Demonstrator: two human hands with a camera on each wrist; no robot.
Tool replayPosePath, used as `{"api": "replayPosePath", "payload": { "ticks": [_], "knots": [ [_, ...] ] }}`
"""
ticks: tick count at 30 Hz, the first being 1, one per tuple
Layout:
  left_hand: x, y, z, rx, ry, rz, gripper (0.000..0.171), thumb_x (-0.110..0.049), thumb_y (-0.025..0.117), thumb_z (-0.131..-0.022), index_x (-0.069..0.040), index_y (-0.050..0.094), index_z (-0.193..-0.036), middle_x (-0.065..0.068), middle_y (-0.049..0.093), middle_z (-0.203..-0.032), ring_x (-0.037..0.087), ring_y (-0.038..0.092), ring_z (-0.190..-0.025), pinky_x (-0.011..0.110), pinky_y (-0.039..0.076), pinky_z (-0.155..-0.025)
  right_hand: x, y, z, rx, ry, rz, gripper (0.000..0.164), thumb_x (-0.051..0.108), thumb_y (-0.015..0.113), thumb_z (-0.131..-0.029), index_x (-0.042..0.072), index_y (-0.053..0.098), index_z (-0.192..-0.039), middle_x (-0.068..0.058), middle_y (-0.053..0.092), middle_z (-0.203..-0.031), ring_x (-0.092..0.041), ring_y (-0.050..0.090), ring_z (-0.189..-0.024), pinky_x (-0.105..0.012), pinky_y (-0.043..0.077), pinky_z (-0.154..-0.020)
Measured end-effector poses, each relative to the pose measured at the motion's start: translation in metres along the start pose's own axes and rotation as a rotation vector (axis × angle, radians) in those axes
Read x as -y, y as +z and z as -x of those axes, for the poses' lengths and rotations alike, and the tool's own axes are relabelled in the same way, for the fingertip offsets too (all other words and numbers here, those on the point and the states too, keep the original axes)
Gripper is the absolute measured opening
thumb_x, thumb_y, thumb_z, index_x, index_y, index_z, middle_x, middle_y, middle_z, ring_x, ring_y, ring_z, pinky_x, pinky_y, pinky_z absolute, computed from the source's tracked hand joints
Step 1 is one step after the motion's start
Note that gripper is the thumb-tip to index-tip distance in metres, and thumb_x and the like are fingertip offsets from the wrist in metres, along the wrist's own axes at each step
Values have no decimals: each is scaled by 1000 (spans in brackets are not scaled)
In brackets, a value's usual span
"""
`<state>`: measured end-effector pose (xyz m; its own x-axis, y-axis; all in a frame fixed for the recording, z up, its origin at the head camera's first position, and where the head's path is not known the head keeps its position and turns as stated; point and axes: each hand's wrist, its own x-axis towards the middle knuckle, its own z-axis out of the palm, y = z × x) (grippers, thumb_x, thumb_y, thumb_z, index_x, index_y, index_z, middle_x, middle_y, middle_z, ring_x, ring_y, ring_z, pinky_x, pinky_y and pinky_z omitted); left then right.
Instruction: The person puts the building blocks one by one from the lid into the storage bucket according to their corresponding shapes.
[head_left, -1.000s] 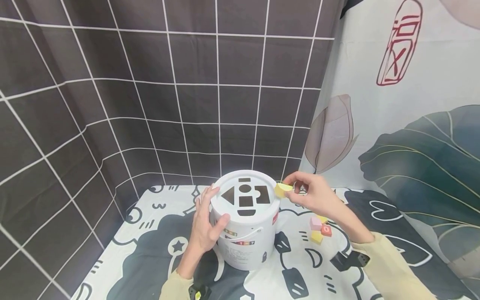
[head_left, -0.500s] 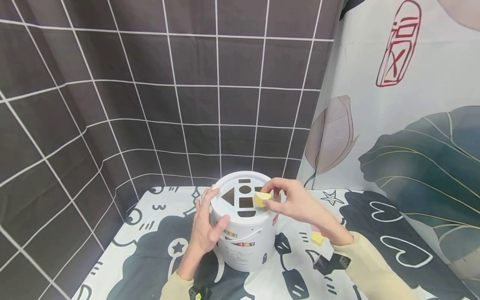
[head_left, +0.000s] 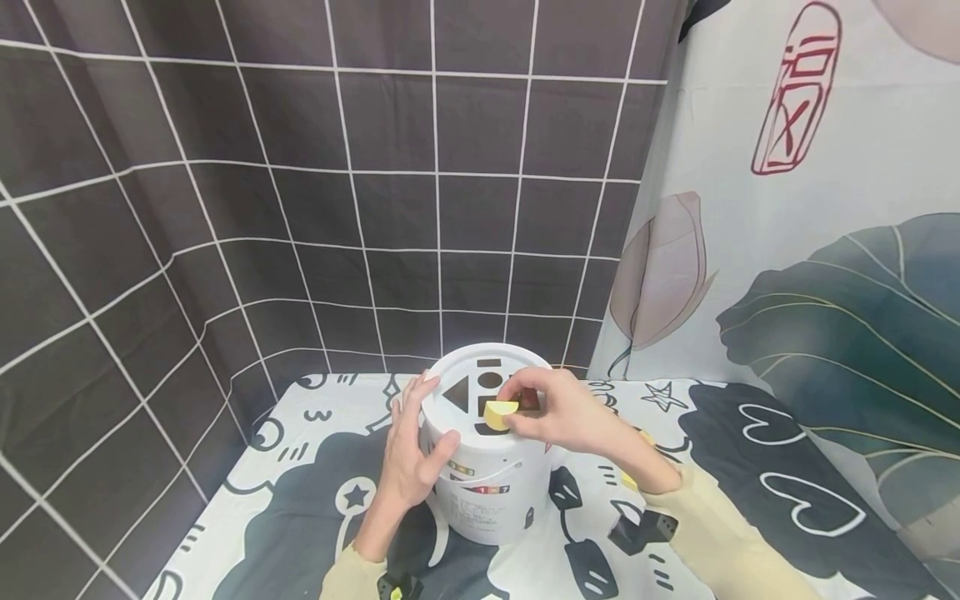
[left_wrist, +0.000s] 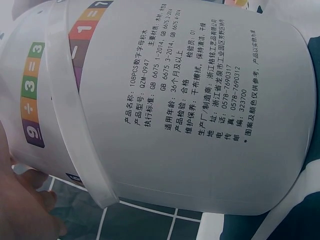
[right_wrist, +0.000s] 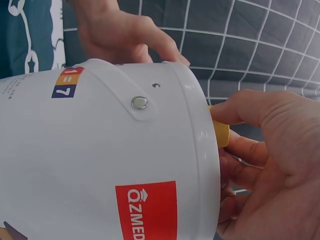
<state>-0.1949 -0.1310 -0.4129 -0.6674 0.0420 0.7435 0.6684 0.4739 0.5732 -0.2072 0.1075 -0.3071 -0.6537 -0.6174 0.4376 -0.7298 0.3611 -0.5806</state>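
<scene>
A white bucket [head_left: 483, 508] stands upright with a lid [head_left: 448, 419] pierced by shaped holes. Among these are a triangular hole [head_left: 459, 395] and a round hole [head_left: 491, 380]. My right hand [head_left: 570, 410] pinches a yellow half-round block [head_left: 500, 413] between thumb and fingers, low over the front of the lid. In the head view the block overlaps the front slot and partly covers it. The right wrist view shows the yellow block [right_wrist: 221, 127] right at the lid's edge. Spread fingers of my left hand [head_left: 411, 442] rest against the bucket's left rim, thumb toward the front.
Beyond the right forearm, bits of yellow blocks [head_left: 628, 481] show on the patterned cloth [head_left: 300, 475]; the forearm hides the others. The bucket's handle [left_wrist: 75, 135] hangs down its front. A dark gridded curtain [head_left: 390, 208] rises behind, with a leaf-print curtain [head_left: 825, 333] at right.
My right hand has carried the yellow half-round block leftward from beyond the bucket's right rim, across the lid to its front slot. The left hand has stayed in place.
</scene>
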Motion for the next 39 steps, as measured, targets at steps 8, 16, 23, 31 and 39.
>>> {"api": "replayPosePath", "payload": {
  "ticks": [8, 16, 23, 31, 39],
  "knots": [
    [1, 0, 0, 2, 1, 3, 70, -45, 58, -87, -7, 46, -145, 17, 39, -154, 45, 30, -142, 73, 11, -110, 1, 5, -3, 30, -6, -11, 20, -3, 75, -78, 10, 70, -93, 7, 65, -87, -9, 57, -72, -26, 52, -66],
    [1, 0, 0, 1, 5, 2, 70, -45, 58, -87, -7, 46, -144, 18, 40, -154, 46, 31, -142, 74, 11, -110, -1, 7, -3, 42, -15, -1, 19, -1, 76, -80, 11, 70, -93, 8, 63, -86, -9, 55, -71, -25, 50, -65],
    [1, 0, 0, 4, -10, 2, 71, -46, 58, -87, -6, 46, -144, 19, 39, -154, 43, 29, -144, 72, 10, -112, 0, 7, -4, 39, -25, 5, 19, -1, 76, -80, 11, 70, -93, 8, 62, -85, -10, 53, -70, -25, 49, -64],
    [1, 0, -1, 1, -5, 7, 71, -47, 58, -87, -8, 46, -145, 17, 40, -154, 41, 30, -144, 71, 10, -112, -7, 2, 3, -92, -58, 40, 19, 1, 76, -81, 7, 71, -98, 1, 68, -97, -21, 61, -87, -37, 52, -79],
    [1, 0, -1, -11, 4, 15, 71, -49, 58, -87, -6, 48, -143, 18, 41, -153, 45, 31, -142, 70, 9, -113, -35, -20, 35, -271, 37, 75, 23, 2, 74, -85, 12, 71, -105, 4, 67, -104, -19, 57, -91, -32, 43, -74]
  ]
}}
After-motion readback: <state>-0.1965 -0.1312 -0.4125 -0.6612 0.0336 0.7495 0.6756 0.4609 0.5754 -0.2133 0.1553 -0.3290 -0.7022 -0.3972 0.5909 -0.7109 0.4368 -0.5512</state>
